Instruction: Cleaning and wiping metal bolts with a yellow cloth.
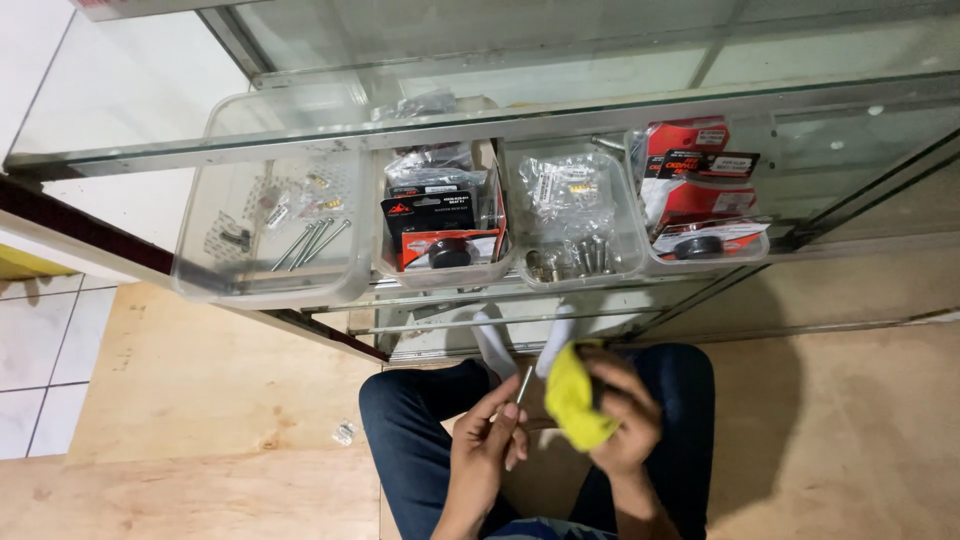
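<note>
My left hand (489, 440) pinches a thin metal bolt (524, 385) that points up and away from me. My right hand (625, 415) is closed around a crumpled yellow cloth (575, 398), which presses against the bolt's right side. Both hands hover over my lap, above my dark jeans and white socks. In front of me stands a glass display case (560, 120) with clear plastic tubs on its shelf.
The left tub (270, 235) holds long bolts and small bagged parts. Two tubs (445, 225) (700, 195) hold red-and-black packaged parts; another (578, 225) holds bags and short bolts. A small clear bag (344, 432) lies on the plywood floor at my left.
</note>
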